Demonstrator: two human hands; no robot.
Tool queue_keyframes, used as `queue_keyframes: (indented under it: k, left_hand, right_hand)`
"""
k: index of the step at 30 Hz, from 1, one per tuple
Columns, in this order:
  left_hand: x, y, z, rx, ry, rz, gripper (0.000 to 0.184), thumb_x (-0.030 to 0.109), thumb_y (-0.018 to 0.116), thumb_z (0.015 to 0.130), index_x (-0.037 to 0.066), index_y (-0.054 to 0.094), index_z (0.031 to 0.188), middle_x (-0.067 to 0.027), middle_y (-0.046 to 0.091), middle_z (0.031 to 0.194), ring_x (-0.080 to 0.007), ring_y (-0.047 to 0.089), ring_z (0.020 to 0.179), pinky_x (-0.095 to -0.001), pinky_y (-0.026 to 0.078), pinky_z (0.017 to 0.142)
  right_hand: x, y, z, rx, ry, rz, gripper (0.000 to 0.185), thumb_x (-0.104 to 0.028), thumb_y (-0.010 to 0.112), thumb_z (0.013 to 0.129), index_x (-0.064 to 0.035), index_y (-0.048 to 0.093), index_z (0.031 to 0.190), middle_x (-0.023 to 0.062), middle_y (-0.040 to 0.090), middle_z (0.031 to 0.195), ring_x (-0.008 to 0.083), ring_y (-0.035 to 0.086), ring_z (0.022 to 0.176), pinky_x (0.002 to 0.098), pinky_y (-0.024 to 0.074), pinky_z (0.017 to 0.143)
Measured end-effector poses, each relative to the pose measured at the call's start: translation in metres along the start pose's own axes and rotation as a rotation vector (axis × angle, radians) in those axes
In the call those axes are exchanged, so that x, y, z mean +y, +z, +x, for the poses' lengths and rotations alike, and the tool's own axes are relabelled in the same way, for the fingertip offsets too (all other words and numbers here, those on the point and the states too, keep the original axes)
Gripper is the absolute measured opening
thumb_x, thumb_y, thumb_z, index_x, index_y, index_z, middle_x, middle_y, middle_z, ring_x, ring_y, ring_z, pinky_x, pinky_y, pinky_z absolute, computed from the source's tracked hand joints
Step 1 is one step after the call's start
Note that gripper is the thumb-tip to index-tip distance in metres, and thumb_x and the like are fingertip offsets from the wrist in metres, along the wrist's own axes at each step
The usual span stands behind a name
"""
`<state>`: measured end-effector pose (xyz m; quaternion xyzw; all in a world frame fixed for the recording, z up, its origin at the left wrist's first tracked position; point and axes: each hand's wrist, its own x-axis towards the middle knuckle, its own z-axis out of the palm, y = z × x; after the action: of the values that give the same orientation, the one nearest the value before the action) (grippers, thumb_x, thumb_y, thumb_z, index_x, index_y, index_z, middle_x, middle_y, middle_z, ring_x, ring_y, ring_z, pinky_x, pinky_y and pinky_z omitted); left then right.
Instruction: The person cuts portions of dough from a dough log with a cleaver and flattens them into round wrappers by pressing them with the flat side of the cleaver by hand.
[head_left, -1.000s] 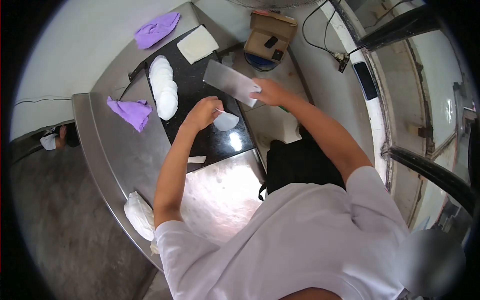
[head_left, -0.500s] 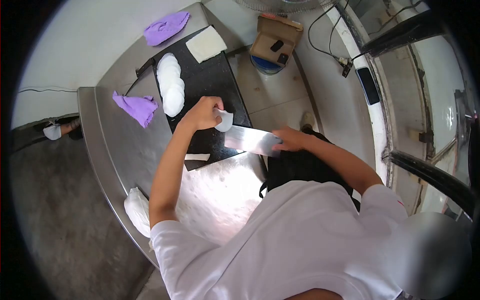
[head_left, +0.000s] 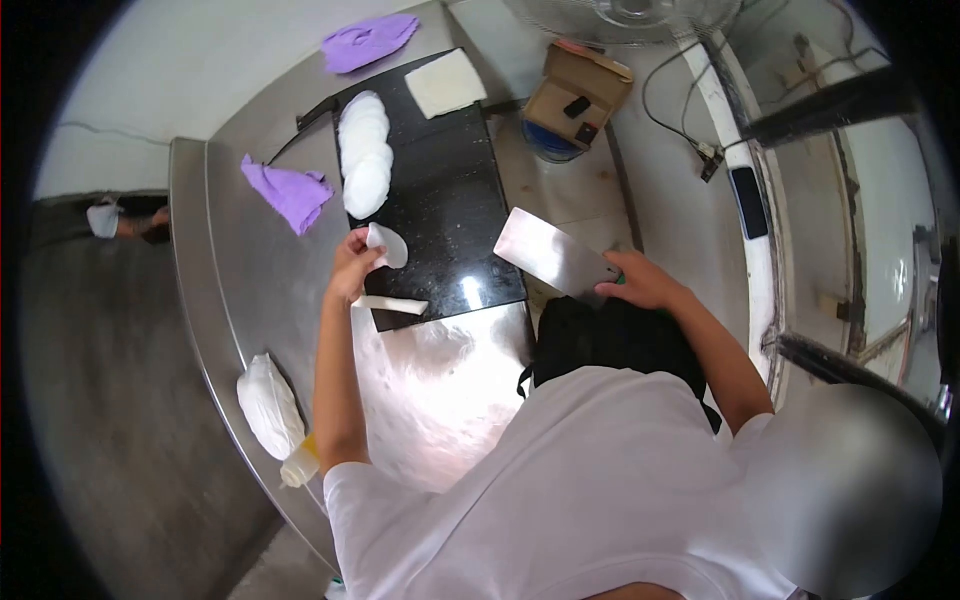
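My left hand (head_left: pixel 354 266) pinches the edge of a thin white dough wrapper (head_left: pixel 388 246) at the near left side of the black board (head_left: pixel 440 210). My right hand (head_left: pixel 645 281) grips a cleaver (head_left: pixel 548 252) by its handle, only a bit of green handle showing. The broad blade is held off the board's right edge, over the floor side. Further up the board lies an overlapping row of white dough wrappers (head_left: pixel 366 160). A white strip (head_left: pixel 395 304) rests at the board's near edge, close to my left wrist.
A folded white cloth (head_left: pixel 445 84) lies on the board's far end. Purple cloths (head_left: pixel 290 195) and a dark-handled knife (head_left: pixel 318 113) are on the steel counter (head_left: pixel 235 260). At the near left sit a white bag (head_left: pixel 270 408) and a squeeze bottle (head_left: pixel 301 463). A cardboard box (head_left: pixel 580 95) stands beyond.
My left hand has moved left with the dough wrapper, away from the cleaver. The cleaver has lifted off the board toward the right, its blade tilting. The camera view has shifted slightly.
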<state>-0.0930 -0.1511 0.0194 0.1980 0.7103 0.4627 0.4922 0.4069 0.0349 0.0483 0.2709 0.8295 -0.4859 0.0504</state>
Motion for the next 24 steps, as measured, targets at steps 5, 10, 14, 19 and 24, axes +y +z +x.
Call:
queue_keyframes:
  k: [5, 10, 14, 19, 24]
  left_hand:
    - [0.025, -0.004, 0.005, 0.109, 0.063, 0.050, 0.038, -0.003, 0.074, 0.084, 0.004, 0.062, 0.120, -0.0036, 0.067, 0.104, -0.0129, 0.067, 0.092, -0.0271, 0.059, 0.078]
    - [0.078, 0.018, 0.019, 0.253, 0.197, -0.089, 0.039, -0.002, 0.076, 0.083, 0.002, 0.061, 0.119, -0.0045, 0.066, 0.107, -0.0138, 0.067, 0.091, -0.0268, 0.057, 0.075]
    - [0.062, 0.007, 0.048, 0.382, 0.036, 0.051, 0.043, 0.003, 0.076, 0.085, 0.004, 0.060, 0.125, -0.0059, 0.066, 0.110, -0.0162, 0.065, 0.097, -0.0294, 0.056, 0.077]
    - [0.019, 0.003, 0.066, 0.782, -0.202, -0.029, 0.050, 0.011, 0.079, 0.086, 0.000, 0.056, 0.130, -0.0135, 0.064, 0.119, -0.0224, 0.066, 0.099, -0.0341, 0.058, 0.077]
    - [-0.002, 0.026, 0.012, 1.017, 0.006, 0.347, 0.055, 0.017, 0.080, 0.085, 0.002, 0.055, 0.132, -0.0151, 0.064, 0.117, -0.0232, 0.067, 0.096, -0.0345, 0.057, 0.079]
  right_hand:
    - [-0.008, 0.000, 0.026, -0.045, 0.018, -0.010, 0.045, -0.031, 0.077, 0.088, 0.0022, 0.059, 0.112, 0.0293, 0.067, 0.099, 0.0500, 0.063, 0.097, 0.0513, 0.0499, 0.083]
    - [-0.020, -0.028, 0.069, -0.226, -0.019, -0.011, 0.044, -0.032, 0.079, 0.087, 0.0005, 0.060, 0.111, 0.0294, 0.067, 0.096, 0.0493, 0.064, 0.095, 0.0519, 0.0497, 0.081]
    - [-0.006, -0.059, 0.127, -0.339, -0.068, 0.016, 0.041, -0.030, 0.079, 0.086, -0.0018, 0.061, 0.110, 0.0259, 0.068, 0.095, 0.0461, 0.064, 0.093, 0.0499, 0.0502, 0.080]
    - [-0.003, -0.134, 0.227, -0.448, -0.210, 0.041, 0.038, -0.029, 0.079, 0.084, -0.0014, 0.061, 0.104, 0.0238, 0.067, 0.093, 0.0438, 0.065, 0.089, 0.0473, 0.0499, 0.077]
    - [-0.008, -0.157, 0.296, -0.467, -0.315, 0.091, 0.035, -0.026, 0.075, 0.089, 0.0004, 0.061, 0.107, 0.0192, 0.062, 0.082, 0.0332, 0.063, 0.076, 0.0423, 0.0494, 0.071]
